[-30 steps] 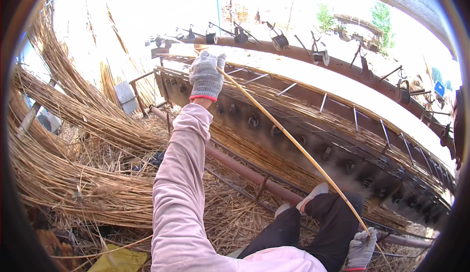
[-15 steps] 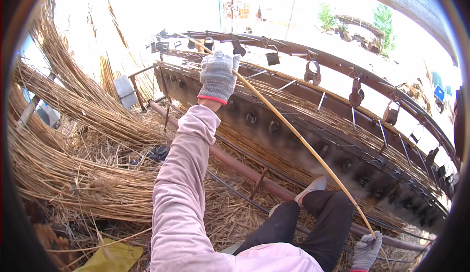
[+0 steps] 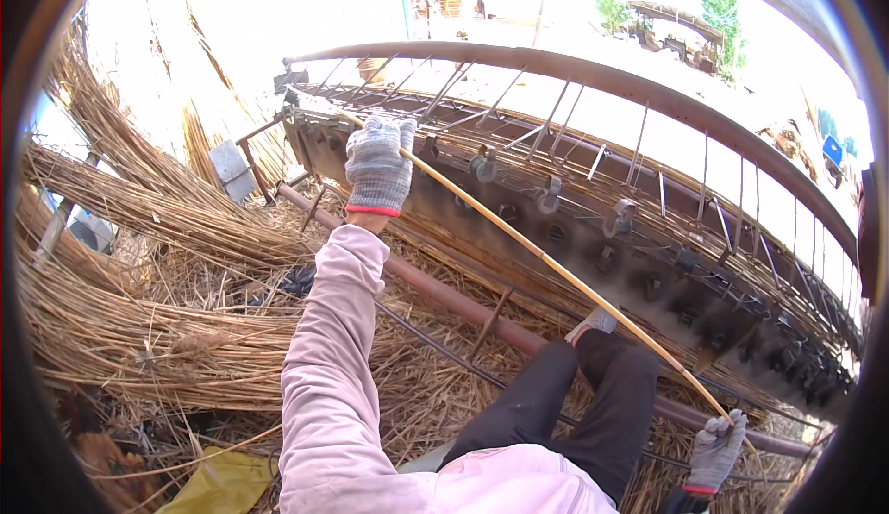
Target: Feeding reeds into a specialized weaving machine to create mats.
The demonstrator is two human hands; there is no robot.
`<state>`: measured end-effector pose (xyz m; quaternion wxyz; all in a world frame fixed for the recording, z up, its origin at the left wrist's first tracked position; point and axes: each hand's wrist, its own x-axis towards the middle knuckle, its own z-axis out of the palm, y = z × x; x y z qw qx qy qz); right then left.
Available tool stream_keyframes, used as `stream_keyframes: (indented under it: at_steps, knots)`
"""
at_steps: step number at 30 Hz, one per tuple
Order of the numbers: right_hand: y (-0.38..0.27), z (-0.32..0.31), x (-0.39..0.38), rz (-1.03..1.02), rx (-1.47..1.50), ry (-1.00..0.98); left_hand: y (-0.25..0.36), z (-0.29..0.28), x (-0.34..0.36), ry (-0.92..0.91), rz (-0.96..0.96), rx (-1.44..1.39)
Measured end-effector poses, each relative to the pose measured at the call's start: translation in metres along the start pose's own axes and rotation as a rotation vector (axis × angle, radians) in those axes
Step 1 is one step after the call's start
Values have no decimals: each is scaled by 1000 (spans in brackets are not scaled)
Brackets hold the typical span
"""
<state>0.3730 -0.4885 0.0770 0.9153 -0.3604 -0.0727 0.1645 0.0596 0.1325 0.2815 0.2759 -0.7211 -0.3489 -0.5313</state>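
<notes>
A long, pale tan reed stalk [image 3: 546, 257] runs slantwise from upper left to lower right, in front of a rusty metal frame. Gripping its upper part is my left hand [image 3: 380, 164], closed, in a grey knit glove with a red cuff. Down at the lower right, my right hand [image 3: 715, 449], in a similar glove, is closed round the other end. Past the stalk, the frame's dark metal beam [image 3: 639, 282] carries a row of rusty round pieces, such as this one [image 3: 548, 197]. Reeds lie lengthwise on the frame.
Large reed bundles [image 3: 157, 347] lie at the left. A reddish pipe [image 3: 454, 303] runs along the frame near my legs. Loose straw covers the ground, with a yellow sheet [image 3: 218, 482] at the lower left. A curved rusty rail [image 3: 602, 79] with thin rods arches across the far side.
The round pieces, which hung along the far rail, are now down by the near beam. My left hand has shifted left and slightly down; my right hand has moved right and slightly up.
</notes>
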Motion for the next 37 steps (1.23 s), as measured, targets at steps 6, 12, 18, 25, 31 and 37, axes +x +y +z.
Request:
stream_keyframes:
  at_steps: [6,12,18,25,31,37]
  knots:
    - [2,-11,-4,47,-16,-13,3,4,-15,-20,-5,-32]
    - [1,-8,-17,56,-35,-4,3,-1,-29,-2,-11,-62]
    - [1,-4,-21,60,-45,2,-4,-4,-55,-70,-114,-63]
    - [7,-10,-12,145,-36,34,-15,-5,-70,14,-73,-87]
    - [19,-1,-5,158,-91,105,-25,-2,-80,14,-95,-77]
    - [27,7,-3,163,-108,98,-38,7,-91,-47,-113,-44]
